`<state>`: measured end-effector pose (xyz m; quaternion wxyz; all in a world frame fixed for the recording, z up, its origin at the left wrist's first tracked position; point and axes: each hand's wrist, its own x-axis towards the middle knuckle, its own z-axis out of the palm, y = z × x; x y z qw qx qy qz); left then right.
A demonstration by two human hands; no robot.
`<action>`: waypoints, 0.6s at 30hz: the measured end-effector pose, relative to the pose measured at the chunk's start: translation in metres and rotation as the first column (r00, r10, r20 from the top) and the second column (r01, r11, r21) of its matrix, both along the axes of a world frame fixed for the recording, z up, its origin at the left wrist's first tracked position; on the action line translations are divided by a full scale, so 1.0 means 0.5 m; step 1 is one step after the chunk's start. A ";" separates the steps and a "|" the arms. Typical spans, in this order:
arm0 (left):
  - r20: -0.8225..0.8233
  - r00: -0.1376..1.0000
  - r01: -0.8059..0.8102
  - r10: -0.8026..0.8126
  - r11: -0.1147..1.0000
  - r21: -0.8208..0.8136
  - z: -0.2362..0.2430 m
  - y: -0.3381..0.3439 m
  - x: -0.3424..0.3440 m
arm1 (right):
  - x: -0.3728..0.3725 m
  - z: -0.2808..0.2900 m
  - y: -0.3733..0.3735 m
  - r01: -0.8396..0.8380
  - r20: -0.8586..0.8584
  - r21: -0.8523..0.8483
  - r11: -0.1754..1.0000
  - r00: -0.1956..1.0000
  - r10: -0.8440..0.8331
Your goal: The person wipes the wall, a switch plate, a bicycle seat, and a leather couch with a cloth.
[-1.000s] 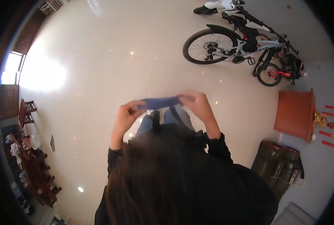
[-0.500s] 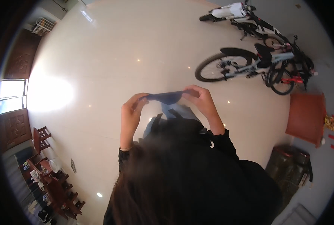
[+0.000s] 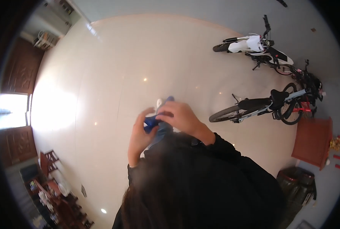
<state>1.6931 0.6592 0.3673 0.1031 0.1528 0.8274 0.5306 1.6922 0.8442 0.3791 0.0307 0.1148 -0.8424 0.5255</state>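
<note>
A dark blue cloth-like item is bunched between my two hands, in front of my body at the middle of the view. My left hand is on its left side, fingers curled at it. My right hand has its fingers closed over the item from the right and partly hides it. A blue end shows above my right fingers, beside a white shoe. My jeans show below the hands.
Bicycles and a white dirt bike stand at the right, by a wooden cabinet and dark green bags. Carved wooden doors are at the left, dark wooden furniture lower left. Pale tiled floor surrounds me.
The blue item was stretched level between my hands and is now bunched, with my hands closer together, the right moved leftward. The view has shifted, so the bikes appear lower.
</note>
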 end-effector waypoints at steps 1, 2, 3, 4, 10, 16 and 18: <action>0.031 0.997 0.076 -0.077 0.997 0.027 0.004 0.019 -0.057 | -0.043 0.001 0.008 -0.003 -0.002 0.022 1.000 1.000 0.003; 0.059 0.986 0.155 -0.158 0.986 0.056 0.013 0.039 -0.115 | -0.089 0.003 0.017 -0.002 -0.003 0.045 0.999 1.000 0.003; 0.058 0.984 0.164 -0.169 0.983 0.080 0.043 0.063 -0.178 | -0.139 0.018 0.017 0.043 0.085 -0.028 0.999 0.996 -0.040; 0.048 0.980 0.186 -0.191 0.979 0.087 0.046 0.081 -0.226 | -0.176 0.028 0.030 0.064 0.076 -0.020 0.998 0.995 -0.062; 0.134 0.907 0.408 -0.399 0.912 -0.047 0.122 0.196 -0.522 | -0.390 0.063 0.128 0.308 0.082 -0.384 0.870 0.950 -0.301; 0.243 0.822 0.470 -0.515 0.855 0.219 0.189 0.346 -0.750 | -0.550 -0.024 0.289 0.345 0.106 -0.475 0.809 0.935 -0.337; -0.023 0.830 0.553 -0.557 0.817 0.166 0.198 0.387 -0.831 | -0.625 -0.090 0.328 0.182 0.107 -0.195 0.964 0.981 -0.164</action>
